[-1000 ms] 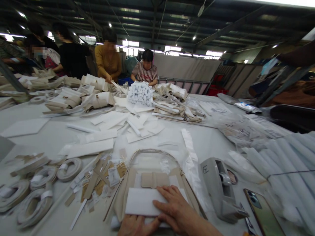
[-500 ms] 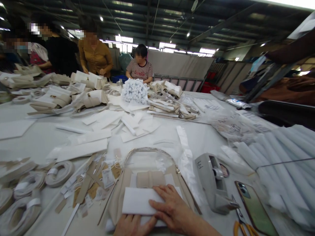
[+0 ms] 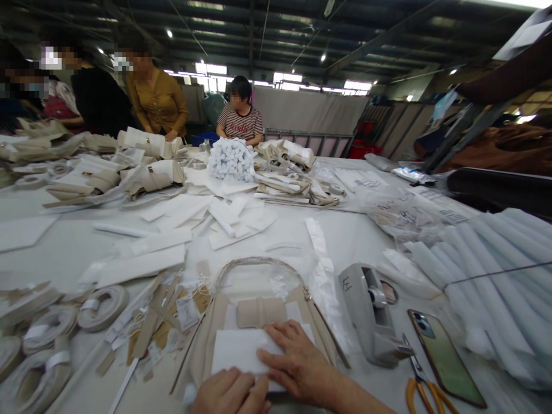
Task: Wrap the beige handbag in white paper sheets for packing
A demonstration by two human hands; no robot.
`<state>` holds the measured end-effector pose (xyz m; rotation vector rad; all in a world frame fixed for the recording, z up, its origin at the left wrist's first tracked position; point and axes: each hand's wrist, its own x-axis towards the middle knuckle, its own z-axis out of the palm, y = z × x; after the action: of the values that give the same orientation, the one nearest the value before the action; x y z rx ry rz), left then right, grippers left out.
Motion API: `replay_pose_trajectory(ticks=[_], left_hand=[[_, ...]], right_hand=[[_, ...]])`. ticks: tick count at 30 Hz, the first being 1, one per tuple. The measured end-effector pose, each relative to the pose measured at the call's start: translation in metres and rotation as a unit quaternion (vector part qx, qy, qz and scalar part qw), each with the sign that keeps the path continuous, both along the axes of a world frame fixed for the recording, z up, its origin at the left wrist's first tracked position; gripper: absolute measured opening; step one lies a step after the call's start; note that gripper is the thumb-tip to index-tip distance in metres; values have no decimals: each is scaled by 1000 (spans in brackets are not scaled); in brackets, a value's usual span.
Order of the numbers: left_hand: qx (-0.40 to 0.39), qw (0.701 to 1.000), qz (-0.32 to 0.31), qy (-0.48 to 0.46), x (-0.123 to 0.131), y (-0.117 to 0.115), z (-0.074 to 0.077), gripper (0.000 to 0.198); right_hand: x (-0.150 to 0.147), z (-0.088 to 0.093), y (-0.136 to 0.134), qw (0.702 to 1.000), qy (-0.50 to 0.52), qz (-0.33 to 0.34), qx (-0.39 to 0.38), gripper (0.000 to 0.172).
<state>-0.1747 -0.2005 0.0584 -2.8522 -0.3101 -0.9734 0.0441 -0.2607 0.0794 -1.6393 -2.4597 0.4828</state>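
In the head view a beige handbag (image 3: 207,342) lies at the bottom middle, its handle (image 3: 263,260) arched away from me. A white foam sheet (image 3: 235,348) covers its front, just below a beige flap or strap piece (image 3: 261,312). My right hand (image 3: 297,359) rests on the sheet's right part with fingers stretched out flat. My left hand (image 3: 233,392) has its fingers curled at the sheet's lower edge, apparently pinching it; the fingertips are partly hidden.
A grey tape dispenser (image 3: 371,316), orange-handled scissors (image 3: 425,388) and a phone (image 3: 448,356) lie to the right, beside stacked foam sheets (image 3: 495,287). Rolled straps (image 3: 103,307) and tags lie left. Several bags (image 3: 159,175) and co-workers (image 3: 159,98) are across the table.
My left hand has come up over the sheet's lower edge, its fingers now curled with knuckles showing. The right hand stays on the sheet. The view has shifted slightly.
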Motion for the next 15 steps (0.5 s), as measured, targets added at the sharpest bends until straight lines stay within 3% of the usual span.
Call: replay_pose_trajectory(ticks=[2,5,7,10,13,15], left_hand=[[-10,997,-15,70,15,6,8,53],[-72,975,-23,209,33,17,-5,87],[-117,958,-25,260,37,23,-21,90],[-147,953,-37,263,33,26,-39,84],[-147,952,-50,264,29,25,-40,80],[-148,949,-59,271,29,24,-37,78]], right_hand=[[-1,0,1,1000,-1,3,0,36],[-2,-2,1,1000,20,5,5,35],[-2,-7,-2,999,46,-7,22,32],[2,-17,-8,992,85,-58,72,31],[8,-29,-18,981,66,-111,141,31],[11,-35,-25,981,25,-102,162,33]])
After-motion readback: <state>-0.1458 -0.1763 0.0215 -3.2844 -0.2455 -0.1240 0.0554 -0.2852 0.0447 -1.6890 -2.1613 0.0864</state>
